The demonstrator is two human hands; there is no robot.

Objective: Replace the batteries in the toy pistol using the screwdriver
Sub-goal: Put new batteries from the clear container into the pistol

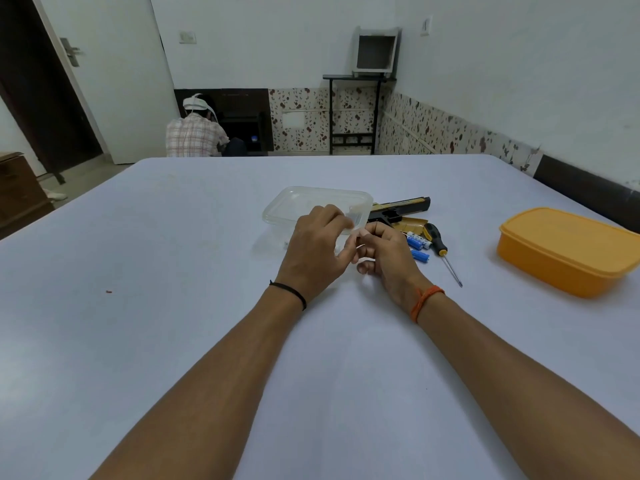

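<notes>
The left hand [318, 244] gripped the near edge of a clear plastic lid [317, 206], tilting it up. The right hand [384, 252] curled loosely just beside it, fingers bent; whether it held anything could not be told. The toy pistol [398, 209], blue batteries [418, 245] and screwdriver [441, 249] lay on the table [173, 271] just behind the right hand.

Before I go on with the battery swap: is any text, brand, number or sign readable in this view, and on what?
None can be read.
Blue batteries: white print on the wrappers, too small and blurred.
Toy pistol: no lettering legible.
Screwdriver: no marking made out on the handle.
Orange box and clear container: no labels visible.
</notes>
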